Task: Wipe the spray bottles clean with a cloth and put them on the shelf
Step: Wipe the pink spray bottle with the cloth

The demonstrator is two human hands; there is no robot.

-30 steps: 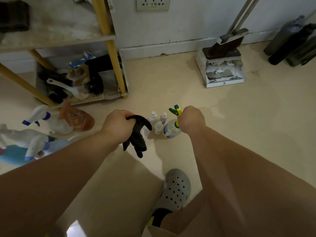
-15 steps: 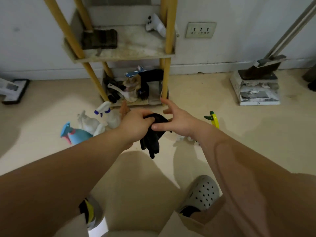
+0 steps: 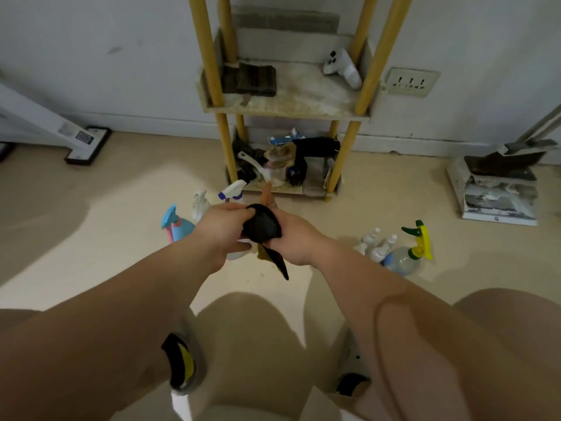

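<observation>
- Head view: the left hand (image 3: 224, 229) and right hand (image 3: 296, 240) meet at frame centre, the fingers of both curled round the black cloth (image 3: 262, 226).
- On the floor, the blue spray bottle (image 3: 179, 226) lies just left of the left hand.
- The yellow-trigger bottle (image 3: 406, 258) stands farther off, right of the right hand.
- The shelf (image 3: 285, 109) is at top centre.

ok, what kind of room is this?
Likely a home utility or storage corner: a cluttered shelf, spray bottles standing on the floor, and a long-handled dustpan.
</observation>
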